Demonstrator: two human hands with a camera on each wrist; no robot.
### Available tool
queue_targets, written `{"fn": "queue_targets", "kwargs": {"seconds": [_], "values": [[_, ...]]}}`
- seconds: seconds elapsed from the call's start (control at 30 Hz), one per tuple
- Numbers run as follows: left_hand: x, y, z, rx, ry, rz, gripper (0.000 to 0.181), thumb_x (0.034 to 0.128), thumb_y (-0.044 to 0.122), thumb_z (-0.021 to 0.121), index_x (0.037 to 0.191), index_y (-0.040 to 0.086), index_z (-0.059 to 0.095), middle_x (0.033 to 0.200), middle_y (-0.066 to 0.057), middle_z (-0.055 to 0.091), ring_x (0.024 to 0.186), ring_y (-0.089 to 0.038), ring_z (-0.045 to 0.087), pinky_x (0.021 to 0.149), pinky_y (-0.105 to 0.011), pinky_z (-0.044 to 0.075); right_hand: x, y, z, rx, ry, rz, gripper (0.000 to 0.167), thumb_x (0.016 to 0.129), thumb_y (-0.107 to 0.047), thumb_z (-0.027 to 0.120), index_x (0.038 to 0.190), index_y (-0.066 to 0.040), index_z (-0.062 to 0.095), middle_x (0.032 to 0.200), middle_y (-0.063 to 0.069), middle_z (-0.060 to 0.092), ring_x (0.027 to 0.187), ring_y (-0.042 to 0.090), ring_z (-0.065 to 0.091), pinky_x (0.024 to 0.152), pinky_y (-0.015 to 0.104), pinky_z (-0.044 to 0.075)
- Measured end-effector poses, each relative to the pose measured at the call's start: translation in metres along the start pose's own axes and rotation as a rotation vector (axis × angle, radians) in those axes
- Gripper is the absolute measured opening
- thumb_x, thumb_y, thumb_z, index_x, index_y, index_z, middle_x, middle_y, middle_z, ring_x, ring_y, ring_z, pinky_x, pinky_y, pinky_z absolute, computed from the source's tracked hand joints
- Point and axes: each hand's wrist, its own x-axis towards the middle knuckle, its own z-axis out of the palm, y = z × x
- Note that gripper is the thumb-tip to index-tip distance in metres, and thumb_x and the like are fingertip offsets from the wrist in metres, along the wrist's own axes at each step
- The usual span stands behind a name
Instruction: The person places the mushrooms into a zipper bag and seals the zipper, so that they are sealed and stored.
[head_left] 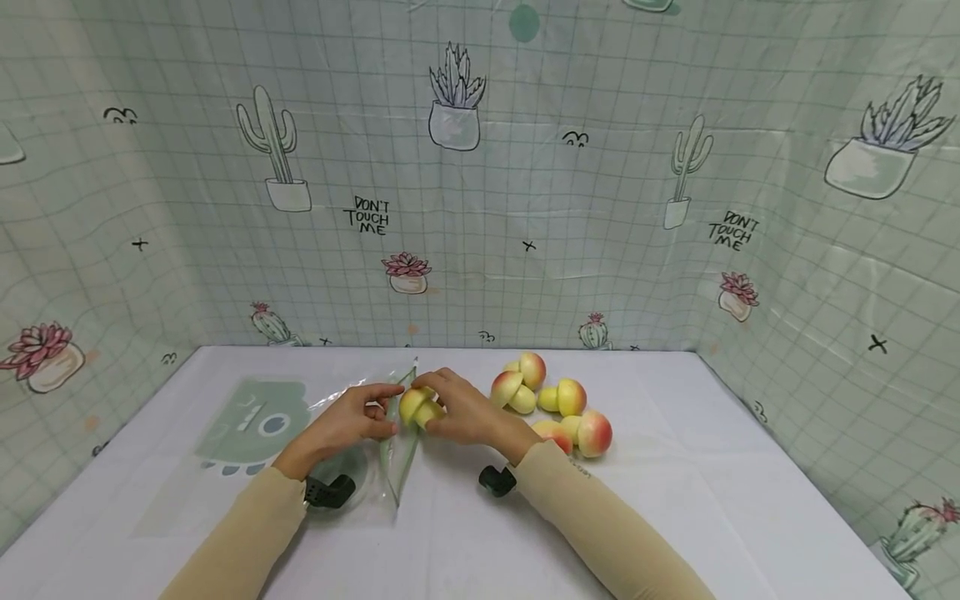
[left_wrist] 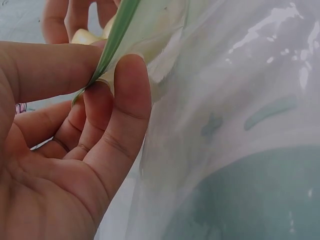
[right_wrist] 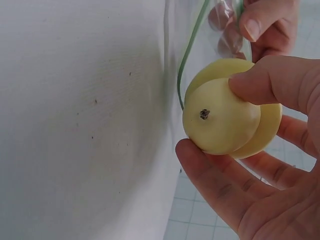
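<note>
My right hand (head_left: 468, 410) grips a yellow toy mushroom (head_left: 411, 408) at the mouth of a clear plastic zip bag (head_left: 255, 437). In the right wrist view the mushroom's pale stem end (right_wrist: 220, 117) faces the camera, thumb on one side and fingers on the other. My left hand (head_left: 348, 423) pinches the bag's green rim (left_wrist: 116, 42) between thumb and fingers, and the mouth stands partly spread. The bag lies flat on the table with a green cartoon print on it. Whether the mushroom has passed the rim is hard to tell.
Several more toy mushrooms (head_left: 570, 397), yellow with reddish caps, lie in a cluster to the right, behind and beside my right forearm. A white cloth covers the table (head_left: 712, 483). A patterned curtain (head_left: 487, 192) hangs around its back and sides.
</note>
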Motion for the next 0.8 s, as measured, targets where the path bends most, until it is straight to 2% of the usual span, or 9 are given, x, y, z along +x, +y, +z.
{"fn": "queue_targets", "kwargs": {"seconds": [0.1, 0.3, 0.53, 0.8], "values": [[0.0009, 0.0002, 0.0007, -0.003, 0.001, 0.007, 0.061, 0.0809, -0.004, 0.070, 0.136, -0.007, 0.044, 0.091, -0.009, 0.043, 0.070, -0.010, 0.046, 0.060, -0.023, 0.041, 0.0022, -0.0002, 0.0003, 0.004, 0.008, -0.002, 0.056, 0.080, -0.007, 0.068, 0.132, -0.014, 0.048, 0.125, 0.006, 0.050, 0.098, 0.018, 0.055, 0.082, 0.026, 0.046], [0.0019, -0.0002, 0.0005, 0.001, 0.011, 0.010, 0.061, 0.0808, -0.004, 0.070, 0.136, -0.007, 0.044, 0.091, -0.010, 0.044, 0.070, -0.011, 0.046, 0.060, -0.023, 0.041, 0.0058, 0.0006, 0.0015, 0.057, 0.027, 0.036, 0.047, 0.078, -0.007, 0.070, 0.120, -0.011, 0.048, 0.116, 0.004, 0.053, 0.095, 0.019, 0.055, 0.079, 0.025, 0.046], [0.0006, 0.0036, -0.0010, -0.020, 0.013, -0.002, 0.061, 0.0810, -0.005, 0.069, 0.137, -0.008, 0.043, 0.090, -0.009, 0.045, 0.070, -0.011, 0.046, 0.060, -0.024, 0.042, 0.0078, 0.0013, 0.0023, 0.081, 0.019, 0.061, 0.046, 0.081, -0.009, 0.071, 0.123, -0.014, 0.052, 0.122, 0.005, 0.052, 0.099, 0.020, 0.057, 0.082, 0.026, 0.047], [0.0003, 0.0054, -0.0019, -0.031, 0.008, -0.004, 0.061, 0.0825, -0.005, 0.068, 0.138, -0.008, 0.042, 0.086, -0.007, 0.043, 0.070, -0.011, 0.044, 0.061, -0.026, 0.042, 0.0101, 0.0027, 0.0042, 0.087, 0.035, 0.087, 0.051, 0.081, -0.011, 0.073, 0.127, -0.010, 0.053, 0.123, 0.007, 0.053, 0.099, 0.020, 0.059, 0.081, 0.024, 0.048]]}}
